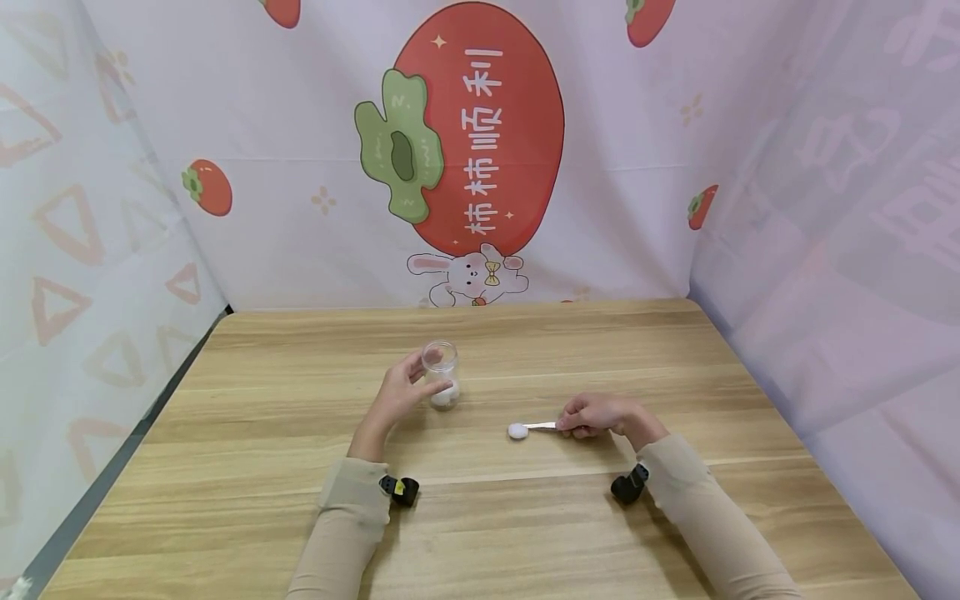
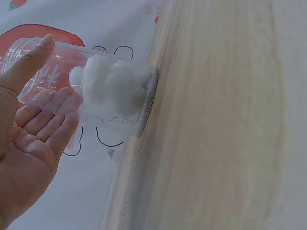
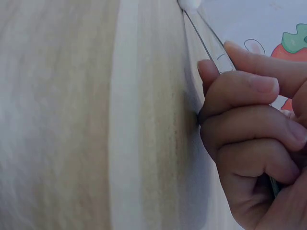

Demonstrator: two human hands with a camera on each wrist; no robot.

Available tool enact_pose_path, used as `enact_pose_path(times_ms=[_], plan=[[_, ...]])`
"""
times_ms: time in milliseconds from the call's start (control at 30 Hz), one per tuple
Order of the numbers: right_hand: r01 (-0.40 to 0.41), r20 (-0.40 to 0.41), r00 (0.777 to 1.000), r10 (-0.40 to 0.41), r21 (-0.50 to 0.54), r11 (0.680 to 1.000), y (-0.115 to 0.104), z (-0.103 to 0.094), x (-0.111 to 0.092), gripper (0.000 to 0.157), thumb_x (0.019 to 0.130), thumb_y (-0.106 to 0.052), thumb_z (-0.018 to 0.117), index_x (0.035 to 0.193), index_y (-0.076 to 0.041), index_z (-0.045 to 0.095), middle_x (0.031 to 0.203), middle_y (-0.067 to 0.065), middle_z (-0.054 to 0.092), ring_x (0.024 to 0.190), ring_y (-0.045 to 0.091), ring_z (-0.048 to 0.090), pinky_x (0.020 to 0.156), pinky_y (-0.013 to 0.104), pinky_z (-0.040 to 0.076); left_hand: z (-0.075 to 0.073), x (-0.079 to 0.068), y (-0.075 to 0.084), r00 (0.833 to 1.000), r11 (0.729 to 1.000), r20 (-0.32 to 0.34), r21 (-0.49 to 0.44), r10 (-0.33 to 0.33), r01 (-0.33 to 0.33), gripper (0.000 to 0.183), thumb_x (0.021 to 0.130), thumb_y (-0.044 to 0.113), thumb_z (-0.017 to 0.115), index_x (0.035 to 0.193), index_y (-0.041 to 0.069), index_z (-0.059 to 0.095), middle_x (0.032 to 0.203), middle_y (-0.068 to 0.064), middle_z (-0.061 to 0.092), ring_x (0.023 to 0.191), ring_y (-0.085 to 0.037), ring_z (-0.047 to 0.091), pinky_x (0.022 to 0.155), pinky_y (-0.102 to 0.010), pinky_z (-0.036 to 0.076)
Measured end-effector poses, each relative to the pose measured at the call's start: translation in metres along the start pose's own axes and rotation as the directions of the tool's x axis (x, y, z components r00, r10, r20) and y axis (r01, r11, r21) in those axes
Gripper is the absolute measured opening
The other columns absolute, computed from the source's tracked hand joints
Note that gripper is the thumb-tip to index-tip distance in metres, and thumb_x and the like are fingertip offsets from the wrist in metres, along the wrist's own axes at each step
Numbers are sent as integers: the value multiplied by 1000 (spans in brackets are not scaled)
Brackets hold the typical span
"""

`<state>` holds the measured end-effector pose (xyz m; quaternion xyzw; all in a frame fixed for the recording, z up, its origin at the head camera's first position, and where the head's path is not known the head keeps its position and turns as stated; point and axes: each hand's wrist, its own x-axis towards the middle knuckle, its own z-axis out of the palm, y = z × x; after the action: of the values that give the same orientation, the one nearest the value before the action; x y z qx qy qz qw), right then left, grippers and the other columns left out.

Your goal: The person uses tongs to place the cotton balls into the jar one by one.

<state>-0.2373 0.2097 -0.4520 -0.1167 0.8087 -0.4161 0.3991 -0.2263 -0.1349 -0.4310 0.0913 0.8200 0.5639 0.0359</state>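
Observation:
A clear, lidless jar [image 1: 441, 358] stands upright on the wooden table, left of the middle. White cotton balls [image 2: 112, 86] lie in its lower part. My left hand [image 1: 402, 392] holds the jar from the left, thumb on one side and fingers round the other, some seen through its wall. To the right, my right hand [image 1: 596, 414] grips metal tweezers [image 1: 542, 426] low over the table, fingers curled round them. Between the tweezer tips is one white cotton ball [image 1: 517, 431], right of the jar and apart from it. Whether that ball touches the table I cannot tell.
The light wooden table [image 1: 480, 525] runs back to a printed cloth [image 1: 600, 225] with persimmons and a rabbit. Similar cloth walls stand at both sides. A small black camera sits on each wrist.

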Motion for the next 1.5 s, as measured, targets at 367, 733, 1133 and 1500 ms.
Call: enact_pose_path(times_ms=[367,733,1133,1500], plan=[[11,0,1000,-11,135,991,6,3,3,21,97,-16,53,79,-7,59,56,-9,41,46,1,29,40,13,22,-2,-10,16,1000,1000,-1,10,1,-1,67,84,12,73,141,-4,42,146,-24,47,138,-37,44,120,-45,37],[35,-42,999,-24,297,954,3,9,4,25,100,-19,48,79,-10,59,53,-13,38,43,-2,28,39,11,22,-3,-9,15,1000,1000,8,-8,6,-6,67,85,11,73,141,-5,42,146,-25,46,139,-38,43,120,-46,36],[91,-80,995,-65,376,922,-2,18,9,26,102,-20,43,83,-10,56,55,-12,34,44,-2,26,40,11,19,-3,-9,16,1000,1000,8,-16,14,-13,63,85,11,73,139,-6,45,145,-25,48,139,-38,43,120,-45,36],[150,-66,989,-135,355,923,-9,16,7,27,101,-25,44,81,-10,55,57,-13,36,46,-1,27,41,12,20,-3,-12,18,1000,1000,9,-16,4,-4,65,85,11,73,141,-4,43,147,-25,46,139,-38,43,120,-47,35]])
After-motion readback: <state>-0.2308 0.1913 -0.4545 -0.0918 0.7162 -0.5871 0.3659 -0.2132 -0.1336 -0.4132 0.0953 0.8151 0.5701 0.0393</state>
